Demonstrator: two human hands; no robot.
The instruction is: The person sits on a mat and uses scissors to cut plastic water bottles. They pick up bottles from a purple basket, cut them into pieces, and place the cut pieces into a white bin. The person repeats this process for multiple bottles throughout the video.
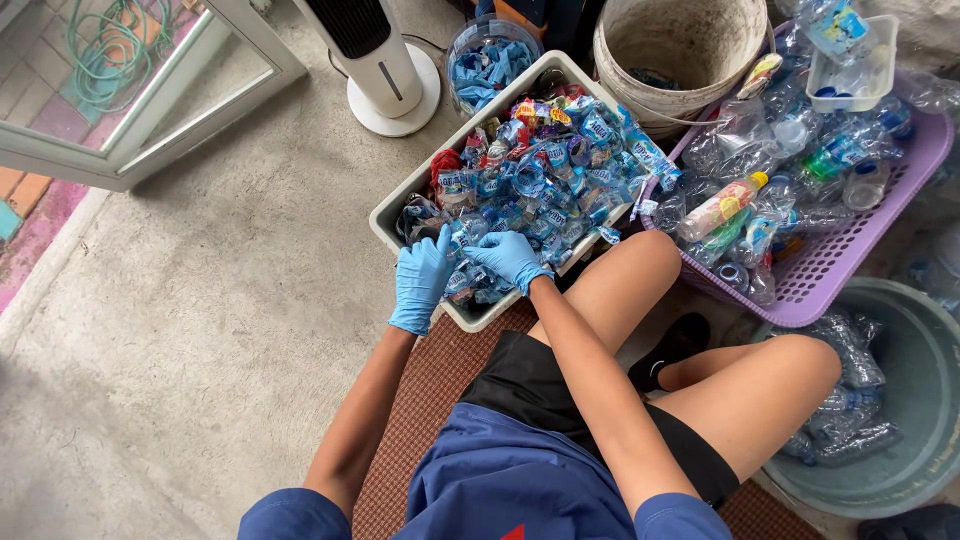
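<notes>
— Where are the hands?

— Both wear blue gloves and meet at the near corner of the white crate (pixel 395 205), which sits on the concrete floor (pixel 200 330). The left hand (pixel 420 280) rests on the crate's near rim, fingers together and curled down over the crumpled plastic labels (pixel 540 165). The right hand (pixel 510 258) lies on the pile just beside it, fingers bent around a clump of labels; whether it truly pinches one, I cannot tell.

— And the labels?

— They fill the crate, mostly blue, some red and yellow.

— What's around?

— A purple basket (pixel 860 240) of clear plastic bottles to the right, a dirty white bucket (pixel 680 45) behind, a white fan base (pixel 385 85) beyond the crate, a grey-green tub (pixel 920 400) by the knee.
</notes>
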